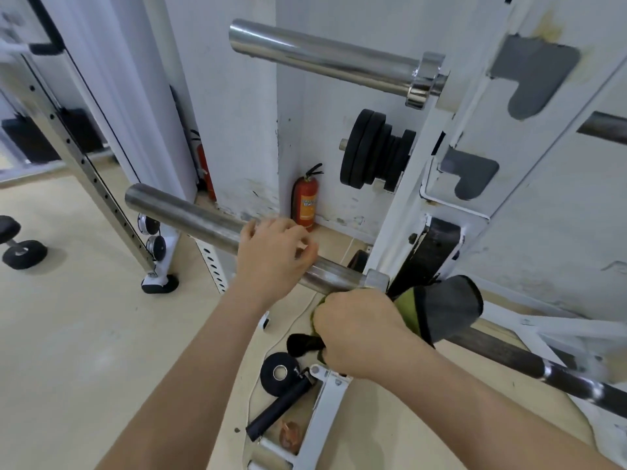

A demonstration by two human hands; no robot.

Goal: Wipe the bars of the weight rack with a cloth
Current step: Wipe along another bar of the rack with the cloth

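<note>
Your left hand (274, 256) sits on the lower bar (190, 215), fingers curled over it. Your right hand (356, 330) clenches its fingers on the cloth (441, 307), at that bar's inner end by the rack upright (397, 212).

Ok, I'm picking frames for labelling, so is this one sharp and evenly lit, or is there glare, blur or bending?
Head view: even, soft light; bright glare streaks along the upper chrome bar; fingers of the left hand slightly motion-smeared; right hand and cloth fairly sharp; frame edges soft; wide lens bends the white rack upright.
</note>
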